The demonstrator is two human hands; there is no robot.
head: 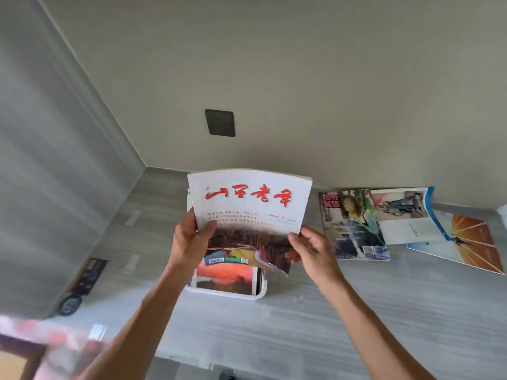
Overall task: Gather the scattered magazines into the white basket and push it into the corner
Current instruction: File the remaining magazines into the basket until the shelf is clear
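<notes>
The fingers (204, 229) of the left hand (189, 242) pinch the white paper magazine with red title (249, 212); the right hand (310, 248) pinches its other side. It hangs curved above the white plastic basket (260, 294), near the floor's (329, 311) back edge. Its loose lower pages may catch the basket rim and fold.

Bright, even daylight, soft and diffuse, no hard shadows. Wide-angle bend: wall corner (90, 100) leans, edges stretch. Motion smear on grey left wall (41, 187) and bottom-left pink clutter (41, 341). Centre magazine (249, 204) title sharp; small print soft. Mild compression blockiness.
</notes>
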